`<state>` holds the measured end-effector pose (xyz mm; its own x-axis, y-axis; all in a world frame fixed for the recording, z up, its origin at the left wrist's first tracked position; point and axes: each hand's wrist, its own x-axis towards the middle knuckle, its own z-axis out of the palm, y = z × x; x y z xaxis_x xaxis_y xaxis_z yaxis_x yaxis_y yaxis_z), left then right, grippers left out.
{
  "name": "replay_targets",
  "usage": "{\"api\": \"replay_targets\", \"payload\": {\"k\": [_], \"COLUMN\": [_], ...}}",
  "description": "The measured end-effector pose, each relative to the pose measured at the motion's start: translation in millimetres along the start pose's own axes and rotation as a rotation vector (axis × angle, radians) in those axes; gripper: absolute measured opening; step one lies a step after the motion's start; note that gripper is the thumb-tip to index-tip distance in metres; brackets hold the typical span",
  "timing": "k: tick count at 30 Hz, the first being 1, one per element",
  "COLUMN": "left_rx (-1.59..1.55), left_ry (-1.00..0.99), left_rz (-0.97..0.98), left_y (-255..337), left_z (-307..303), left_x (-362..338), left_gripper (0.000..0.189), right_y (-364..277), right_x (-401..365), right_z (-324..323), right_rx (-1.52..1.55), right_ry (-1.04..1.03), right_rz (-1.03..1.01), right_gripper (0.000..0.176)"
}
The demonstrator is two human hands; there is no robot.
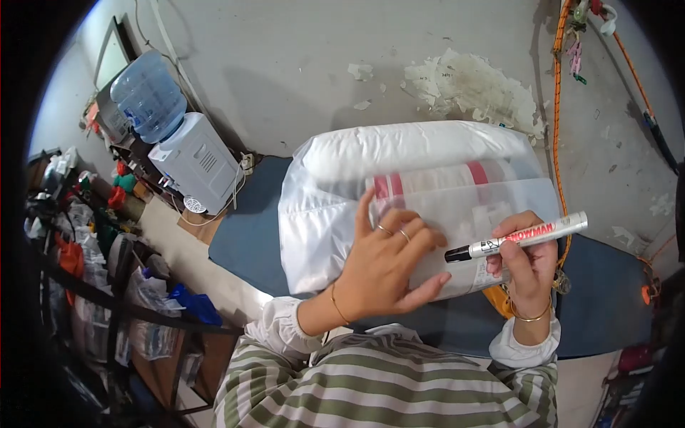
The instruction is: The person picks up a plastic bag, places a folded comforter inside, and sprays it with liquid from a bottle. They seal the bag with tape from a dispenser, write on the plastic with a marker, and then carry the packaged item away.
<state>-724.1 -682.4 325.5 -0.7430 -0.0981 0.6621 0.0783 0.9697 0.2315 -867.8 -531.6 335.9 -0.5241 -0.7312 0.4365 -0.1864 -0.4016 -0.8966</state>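
Observation:
A white marker pen (561,225) with a black cap and red SNOWMAN lettering lies across my right hand (526,274), pinched between thumb and fingers, its capped end pointing left. My left hand (389,265) is spread over a clear plastic bag (335,192), fingers apart, two rings on it. Inside the bag is a thick white bundle (428,146), and a red-and-white banded roll (432,184) shows through the plastic. Both hands are above the front part of the bag. Something yellow (496,299) peeks out beneath it near my right wrist.
The bag rests on a dark blue surface (250,214). A water dispenser (196,164) with a blue bottle (150,93) stands at left. An orange cord (557,128) hangs along the right. Bagged items (153,321) crowd the lower left behind a dark rail.

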Motion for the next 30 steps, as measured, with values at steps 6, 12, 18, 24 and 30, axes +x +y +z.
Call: {"api": "replay_targets", "payload": {"k": [6, 12, 18, 24, 30], "left_rx": [-0.031, -0.271, -0.544, -0.524, -0.434], "left_ry": [-0.044, -0.075, -0.192, -0.157, -0.106], "left_rz": [0.042, 0.109, 0.074, 0.08, 0.13], "left_y": [7.5, 12.1, 3.3, 7.9, 6.9], "left_z": [5.6, -3.3, -1.2, 3.2, 7.3], "left_x": [-24.8, -35.9, -49.9, -47.6, -49.4], "left_gripper": [0.023, 0.024, 0.024, 0.023, 0.023], "right_y": [2.7, -24.9, -52.0, -13.2, 22.9], "right_x": [-12.7, 0.4, 44.0, 84.6, 90.4], "right_z": [27.0, 27.9, -34.9, 38.2, 55.3], "right_rx": [-0.335, -0.433, 0.087, -0.192, -0.346], "right_ry": [-0.191, -0.503, -0.078, -0.07, -0.178], "right_rz": [-0.191, -0.156, -0.224, 0.137, 0.15], "right_gripper": [0.019, 0.017, 0.018, 0.014, 0.013]}}
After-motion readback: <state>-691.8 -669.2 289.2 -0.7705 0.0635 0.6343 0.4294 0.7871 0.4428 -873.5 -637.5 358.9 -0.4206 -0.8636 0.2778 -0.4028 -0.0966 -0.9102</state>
